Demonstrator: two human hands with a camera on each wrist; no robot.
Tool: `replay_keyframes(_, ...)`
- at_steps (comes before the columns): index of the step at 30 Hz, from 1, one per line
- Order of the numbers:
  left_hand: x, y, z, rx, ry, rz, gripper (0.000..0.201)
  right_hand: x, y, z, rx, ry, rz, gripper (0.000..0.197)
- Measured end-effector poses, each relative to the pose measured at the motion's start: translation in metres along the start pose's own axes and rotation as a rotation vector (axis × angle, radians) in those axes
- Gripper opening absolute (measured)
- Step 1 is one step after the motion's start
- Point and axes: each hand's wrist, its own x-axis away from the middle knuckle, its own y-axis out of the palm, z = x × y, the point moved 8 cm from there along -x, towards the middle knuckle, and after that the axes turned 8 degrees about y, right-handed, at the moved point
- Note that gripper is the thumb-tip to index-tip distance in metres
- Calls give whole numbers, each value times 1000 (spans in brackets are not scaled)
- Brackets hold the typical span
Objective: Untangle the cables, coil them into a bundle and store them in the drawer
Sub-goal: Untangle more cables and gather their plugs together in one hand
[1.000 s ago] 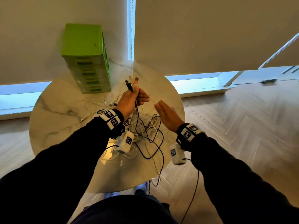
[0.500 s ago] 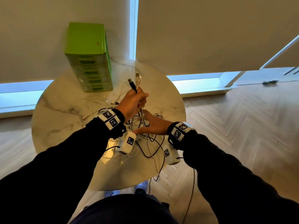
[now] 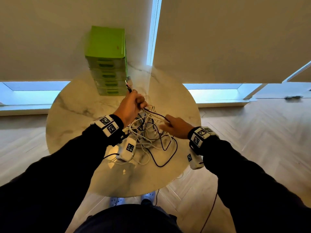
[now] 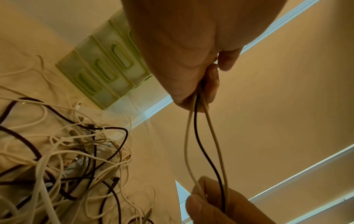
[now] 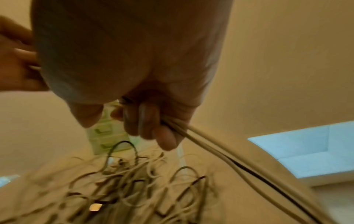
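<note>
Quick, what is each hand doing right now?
Left hand: closed round three thin cables, two white and one black, plug ends up.
Right hand: fingers curled round those same cables, further along.

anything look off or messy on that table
Yes: the cables lie in a knotted black-and-white heap on the round table, between both hands. One black loop strays toward the near edge. The green drawer unit stands upright, drawers shut.

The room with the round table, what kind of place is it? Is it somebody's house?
Probably a room in a home or a small office. There is a round marble-look table, a wooden herringbone floor and low windows with pale roller blinds. A little green drawer unit stands on the table beside tangled charging cables.
</note>
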Motion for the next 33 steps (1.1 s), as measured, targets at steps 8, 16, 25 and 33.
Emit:
replay_keyframes(8, -2, -5, 0, -338, 137, -19, 26, 7, 8, -89, -286, -217, -50, 33)
replay_keyframes(16, -6, -1, 14, -359, 243, -61, 15, 19, 4, -86, -259, -229, -63, 30)
replay_keyframes(25, -9, 3, -9, -225, 72, -65, 30, 4, -17, -55, -315, -106, 231, 24)
replay_keyframes(33, -3, 18, -23, 188, -231, -97, 58, 0, 0, -55, -355, -119, 132, 33)
